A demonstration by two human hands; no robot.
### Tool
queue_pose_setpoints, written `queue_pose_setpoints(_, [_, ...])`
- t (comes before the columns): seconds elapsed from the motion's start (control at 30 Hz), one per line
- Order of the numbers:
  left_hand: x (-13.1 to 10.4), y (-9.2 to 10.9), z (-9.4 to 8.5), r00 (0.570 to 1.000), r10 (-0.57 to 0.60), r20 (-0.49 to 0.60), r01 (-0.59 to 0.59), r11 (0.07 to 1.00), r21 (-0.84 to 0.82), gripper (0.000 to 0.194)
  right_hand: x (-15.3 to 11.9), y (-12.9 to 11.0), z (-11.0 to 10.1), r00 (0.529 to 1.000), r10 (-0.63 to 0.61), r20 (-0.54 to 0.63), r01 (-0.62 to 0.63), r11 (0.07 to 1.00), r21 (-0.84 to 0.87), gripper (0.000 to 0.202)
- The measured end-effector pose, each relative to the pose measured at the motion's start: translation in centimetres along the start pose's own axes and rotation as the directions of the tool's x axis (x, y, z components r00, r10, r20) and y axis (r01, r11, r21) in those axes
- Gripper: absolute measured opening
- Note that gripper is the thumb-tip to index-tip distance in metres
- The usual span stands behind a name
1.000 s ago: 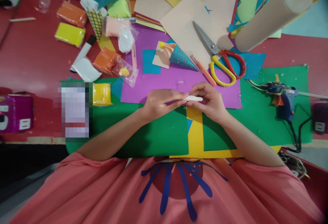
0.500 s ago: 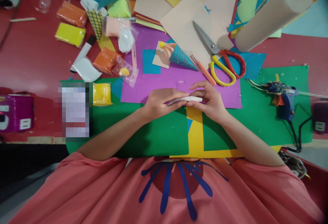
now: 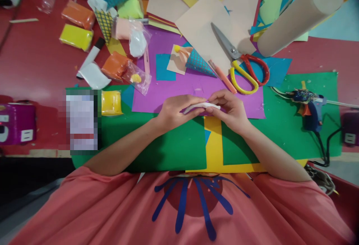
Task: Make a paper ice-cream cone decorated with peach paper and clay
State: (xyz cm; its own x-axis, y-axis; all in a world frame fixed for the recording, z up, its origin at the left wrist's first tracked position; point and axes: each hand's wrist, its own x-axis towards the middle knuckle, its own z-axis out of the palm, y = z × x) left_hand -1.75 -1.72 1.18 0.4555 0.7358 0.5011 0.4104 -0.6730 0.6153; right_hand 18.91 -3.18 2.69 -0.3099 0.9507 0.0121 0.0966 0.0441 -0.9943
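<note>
1. Because fingers of left hand (image 3: 171,113) and right hand (image 3: 235,113) both grip the strip (image 3: 206,105), over the purple sheet's (image 3: 157,105) near edge, uneven pinching could thin or dent it.
2. Strip bowed, probably soft: pulling the ends apart might tear it.
3. Pink tool (image 3: 226,80) near right hand; wide swing could knock it into scissors (image 3: 243,83).

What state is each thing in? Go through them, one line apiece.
Left hand: pinching the white strip
Right hand: pinching the strip's other end
White strip: thin, slightly bent
Scissors: closed, lying down
Blue cone: on its side
Peach roll: rolled up
Marker: partly covered
Glue gun: lying down; on or off, cannot tell
</note>
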Motion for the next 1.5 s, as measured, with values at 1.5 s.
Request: queue_pose_setpoints(1.5, [0.1, 0.1, 0.2, 0.997, 0.046, -0.07, -0.057, 0.984, -0.17, 0.027, -0.2, 0.8, -0.2, 0.985, -0.171, 0.018, 0.172, 0.974, -0.147, 0.032])
